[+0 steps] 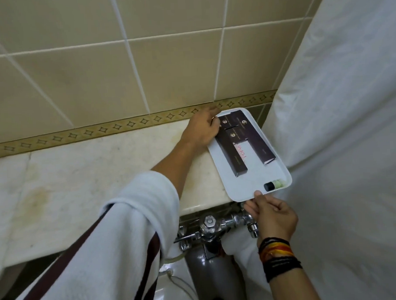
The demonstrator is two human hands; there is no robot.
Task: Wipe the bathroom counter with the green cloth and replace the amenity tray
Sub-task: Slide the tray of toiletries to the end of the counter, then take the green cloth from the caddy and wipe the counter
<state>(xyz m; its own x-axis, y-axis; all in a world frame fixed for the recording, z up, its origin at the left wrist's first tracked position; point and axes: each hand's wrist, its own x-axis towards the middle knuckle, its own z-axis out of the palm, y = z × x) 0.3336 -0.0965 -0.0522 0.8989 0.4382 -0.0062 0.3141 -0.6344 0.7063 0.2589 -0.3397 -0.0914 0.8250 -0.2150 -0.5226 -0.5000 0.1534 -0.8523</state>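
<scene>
Tray (244, 184) gripped by both hands, left (200, 131) far edge, right (271, 211) near corner; probably overhangs table (80, 177), slide back level.

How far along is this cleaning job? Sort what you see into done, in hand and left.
Done: the tray is back on the counter, boxes and small bottle aboard. No green cloth is in view, so wiping cannot be confirmed; yellowish stains show.

In hand: the left hand holds the tray's far corner, the right hand its near edge, which overhangs the counter.

Left: seating the tray fully.
</scene>
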